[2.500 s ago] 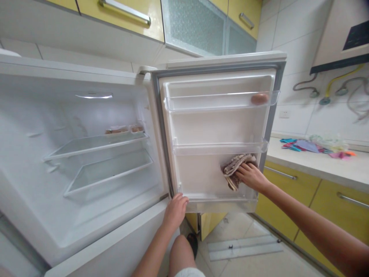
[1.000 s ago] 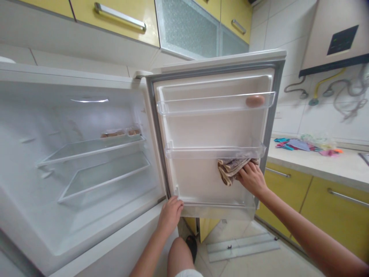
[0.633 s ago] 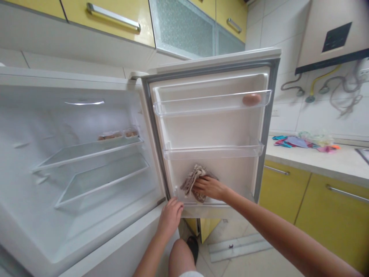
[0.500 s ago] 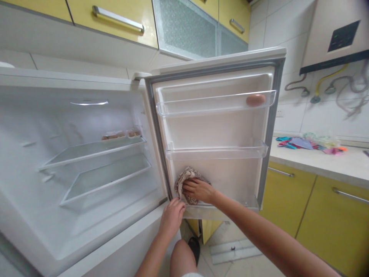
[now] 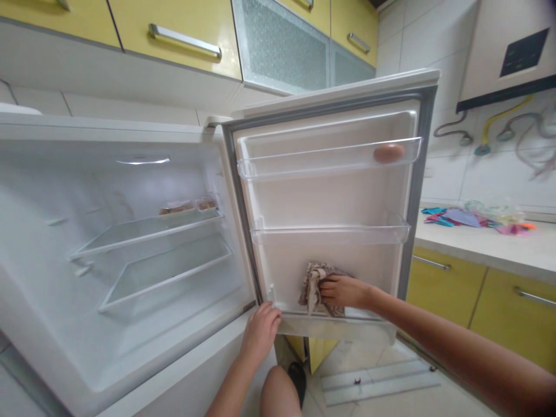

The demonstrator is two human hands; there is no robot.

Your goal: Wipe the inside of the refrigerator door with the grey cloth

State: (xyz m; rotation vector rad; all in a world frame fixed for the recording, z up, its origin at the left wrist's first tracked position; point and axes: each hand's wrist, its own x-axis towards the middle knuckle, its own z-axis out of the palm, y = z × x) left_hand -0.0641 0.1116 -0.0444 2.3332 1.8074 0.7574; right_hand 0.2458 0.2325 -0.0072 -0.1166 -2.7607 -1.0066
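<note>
The fridge door [image 5: 321,200] stands wide open, its inner side facing me. My right hand [image 5: 343,291] holds a brown-and-cream patterned cloth [image 5: 311,288] low against the door's inner panel, just above the bottom edge. Part of the cloth is covered by the fingers. At the door's lower hinge-side corner, my left hand [image 5: 262,325] curls its fingers over the edge. Above the cloth are two clear door racks; the upper rack [image 5: 304,167] carries a brown egg [image 5: 388,153] at its right end, while nothing lies in the lower rack [image 5: 330,234].
Inside the lit fridge, small packages [image 5: 177,207] sit on the upper glass shelf [image 5: 143,234]. Colourful bags [image 5: 464,217] lie on the counter [image 5: 490,243] to the right. Yellow cabinets [image 5: 452,289] stand below it. A white strip panel [image 5: 382,385] lies on the floor.
My right hand has slid the cloth rightward along the bottom of the door panel. My left hand keeps its place at the door's corner. The view has shifted slightly.
</note>
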